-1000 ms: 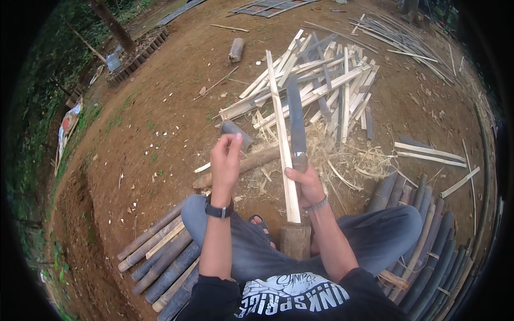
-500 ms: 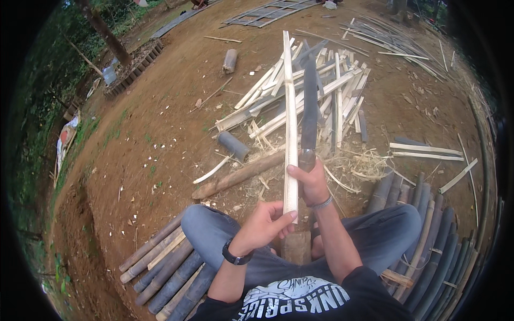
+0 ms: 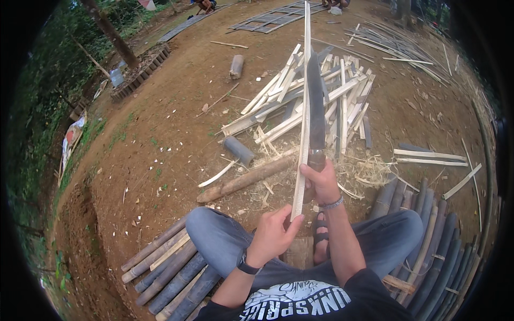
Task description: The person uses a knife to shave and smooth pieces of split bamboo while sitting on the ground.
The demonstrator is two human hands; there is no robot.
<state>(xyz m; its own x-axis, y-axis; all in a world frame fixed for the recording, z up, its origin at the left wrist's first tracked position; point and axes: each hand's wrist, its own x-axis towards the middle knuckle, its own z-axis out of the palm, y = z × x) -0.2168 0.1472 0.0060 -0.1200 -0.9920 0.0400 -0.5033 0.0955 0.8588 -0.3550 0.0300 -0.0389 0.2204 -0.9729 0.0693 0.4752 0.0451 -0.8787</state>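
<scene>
A long pale bamboo strip (image 3: 303, 155) stands nearly upright before me, turned so its narrow side shows. My left hand (image 3: 276, 232) pinches its lower end between thumb and fingers. The brown handle of a machete is wrapped in my right hand (image 3: 323, 182), whose thumb lies against the strip. The machete's dark blade (image 3: 317, 107) points away from me, close alongside the strip; whether they touch I cannot tell. Below my hands a wooden block (image 3: 298, 252) sits between my legs.
Split bamboo strips (image 3: 284, 128) lie heaped ahead, with shavings (image 3: 369, 168) beside them. A brown log (image 3: 246, 179) and a short dark bamboo piece (image 3: 238, 150) lie nearer. Bamboo poles are stacked at my left (image 3: 179, 278) and right (image 3: 441, 257). People crouch far off near a bamboo lattice (image 3: 267, 18).
The strip has turned from its broad face to its narrow side, and its top reaches farther away. My left hand has moved slightly right with it; my right hand keeps its grip on the machete.
</scene>
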